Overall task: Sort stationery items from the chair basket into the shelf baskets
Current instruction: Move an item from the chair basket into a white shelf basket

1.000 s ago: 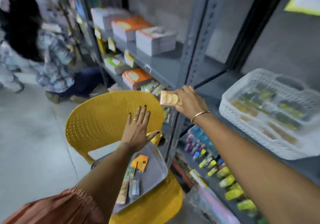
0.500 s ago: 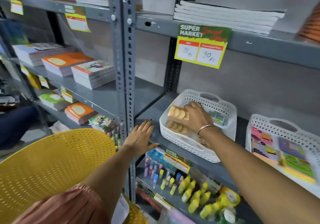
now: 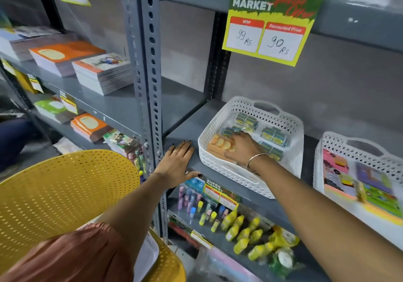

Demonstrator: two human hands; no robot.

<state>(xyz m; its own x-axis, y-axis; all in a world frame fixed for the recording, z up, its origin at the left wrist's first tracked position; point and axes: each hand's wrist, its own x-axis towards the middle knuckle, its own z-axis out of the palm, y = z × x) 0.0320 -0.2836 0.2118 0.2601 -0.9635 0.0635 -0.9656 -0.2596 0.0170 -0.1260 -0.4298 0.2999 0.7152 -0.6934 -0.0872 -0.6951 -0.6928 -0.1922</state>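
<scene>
An orange pack with round pale discs (image 3: 219,143) lies low in the left white shelf basket (image 3: 250,183), at its left side. My right hand (image 3: 243,148) reaches into that basket and holds the pack's right end, fingers over it. Several green-and-blue packs (image 3: 272,136) fill the rest of the basket. My left hand (image 3: 177,164) lies flat and open on the grey shelf's front edge (image 3: 187,129), just left of the basket. The chair basket is almost wholly out of view below; only a pale corner (image 3: 148,257) shows on the chair seat.
A second white basket (image 3: 349,144) with colourful card packs stands to the right. The yellow chair (image 3: 65,194) is at lower left. A perforated grey upright (image 3: 150,85) divides the shelves. Notebook stacks (image 3: 102,72) sit to the left, and glue bottles (image 3: 244,231) on the shelf below.
My right hand carried the orange pack from above the chair into the left shelf basket and lowered it to the bottom. My left hand moved from the chair to the shelf edge.
</scene>
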